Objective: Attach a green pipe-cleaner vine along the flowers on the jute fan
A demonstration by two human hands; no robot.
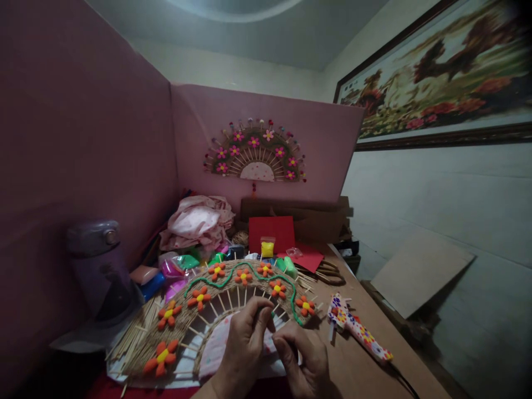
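Right hand [302, 354]: held low over the near edge of the fan; thumb and forefinger brought together, other fingers curled; whether anything is pinched cannot be told.
Left hand [247, 343]: held just beside the right, over the dotted centre [216, 346]; thumb and forefinger closed together; a green bit [272, 314] is seen at the tips, apparently pinched, its full shape hidden.
Hand gap: the 2 sets of fingertips are near each other; contact between them is not made out.
Fan [187, 318]: laid flat beneath and beyond both hands; long axis run left to right, arch turned away from the wearer, greater part to the left of the hands.
Green strand [249, 265]: laid in waves along the arch, ahead of the hands; its right end is placed just beyond the right hand, which is the nearer of the 2.
Flowers [200, 298]: 8 counted on the arch, orange with yellow centres.
Glue gun [359, 327]: laid on the table [353, 368], right of the right hand, untouched.
Clay bags [183, 263]: heaped beyond the arch, a yellow bag [267, 247] among them.
Scissors [330, 272]: laid beyond the gun, beside red paper [272, 233].
Wall fan [253, 152]: mounted on the pink panel [324, 133], pink flowers borne.
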